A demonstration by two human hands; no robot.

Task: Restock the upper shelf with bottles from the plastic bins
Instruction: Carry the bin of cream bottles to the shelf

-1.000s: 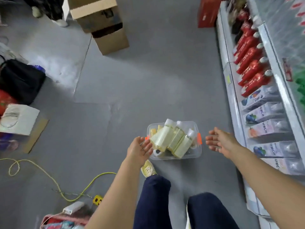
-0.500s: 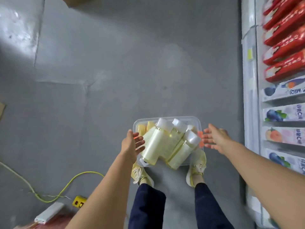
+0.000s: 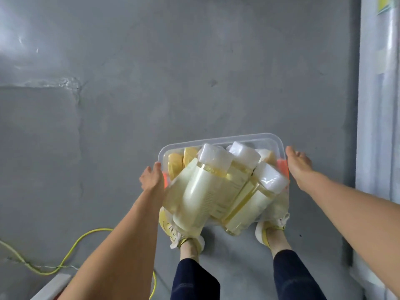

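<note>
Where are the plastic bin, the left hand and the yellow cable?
plastic bin [image 3: 220,140], head view, far rim.
left hand [image 3: 152,179], head view, back of hand.
yellow cable [image 3: 71,252], head view, curved stretch on floor.

The bin [image 3: 218,142] is clear plastic with orange-red latches [image 3: 281,166] at its two ends. Inside it, the bottles [image 3: 203,193] are pale yellow with white caps. Beneath the bin, the floor [image 3: 173,72] is plain grey. Left of the bin runs a yellow cable [image 3: 71,252]. Below it, shoes [image 3: 173,228] are yellow and white, trousers [image 3: 192,278] dark navy.
</note>
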